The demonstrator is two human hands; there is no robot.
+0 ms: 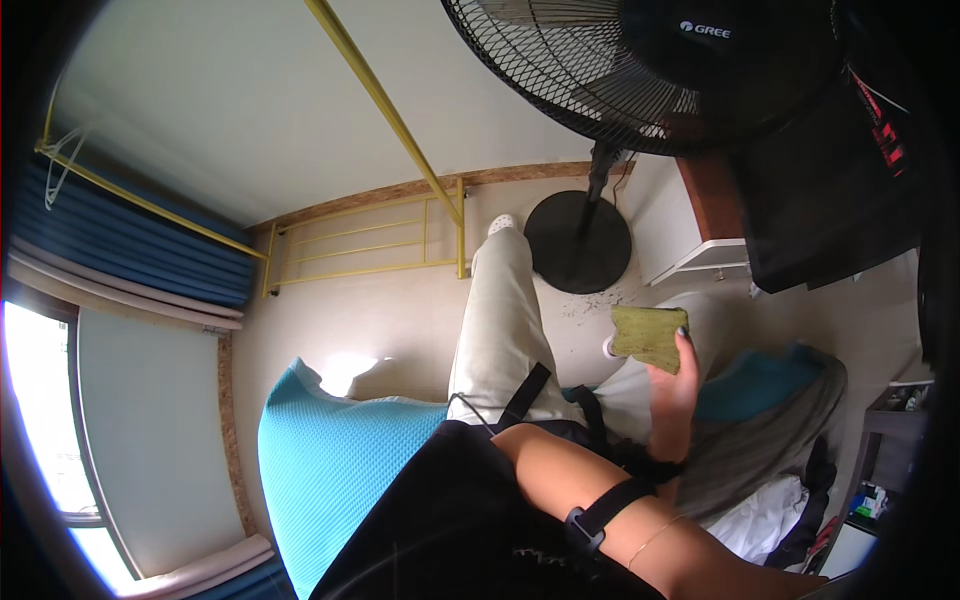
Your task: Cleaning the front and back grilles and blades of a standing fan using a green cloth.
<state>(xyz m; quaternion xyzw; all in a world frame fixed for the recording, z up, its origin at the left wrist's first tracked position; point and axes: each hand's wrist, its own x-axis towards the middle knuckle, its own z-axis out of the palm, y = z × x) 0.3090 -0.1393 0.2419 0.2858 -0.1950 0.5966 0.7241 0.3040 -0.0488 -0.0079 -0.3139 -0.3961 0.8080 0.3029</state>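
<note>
My right hand holds a flat, roughly square olive-green piece with ragged edges. The thumb lies on its face at the right, and the other fingers are mostly hidden behind it. The piece is above my right thigh in pale trousers. My left forearm crosses in front of me towards the lower right, with a black buckled strap and a thin bracelet. The back of my left hand seems to lie at the bottom edge, its fingers not discernible. Another black strap circles my right wrist.
A black standing fan on a round base stands ahead, dark crumbs beside it. A yellow metal rack is at the left. A turquoise textured cover lies beneath me; a white cabinet and dark shelf are at the right.
</note>
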